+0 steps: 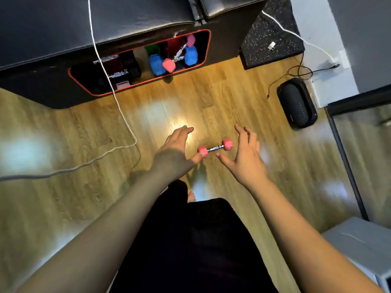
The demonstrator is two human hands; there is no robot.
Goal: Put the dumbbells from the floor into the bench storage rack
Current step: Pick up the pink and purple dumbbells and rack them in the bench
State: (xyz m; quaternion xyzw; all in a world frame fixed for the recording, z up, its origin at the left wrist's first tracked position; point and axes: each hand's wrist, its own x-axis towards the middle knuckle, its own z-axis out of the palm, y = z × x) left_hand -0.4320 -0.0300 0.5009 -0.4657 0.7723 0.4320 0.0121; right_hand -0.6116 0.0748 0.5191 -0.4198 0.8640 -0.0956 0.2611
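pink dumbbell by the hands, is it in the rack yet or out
Out. The pink dumbbell lies on the wooden floor, between the open left hand and right hand, neither gripping it. The bench storage rack sits farther ahead.

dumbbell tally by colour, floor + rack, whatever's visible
Pink: 2, one dumbbell on the floor between the open hands, one pink dumbbell in the rack lying diagonally.
Blue: 2 blue heads visible in the rack; cannot tell whether they are one dumbbell or two.
Total: 2 pink dumbbells plus 2 blue heads.
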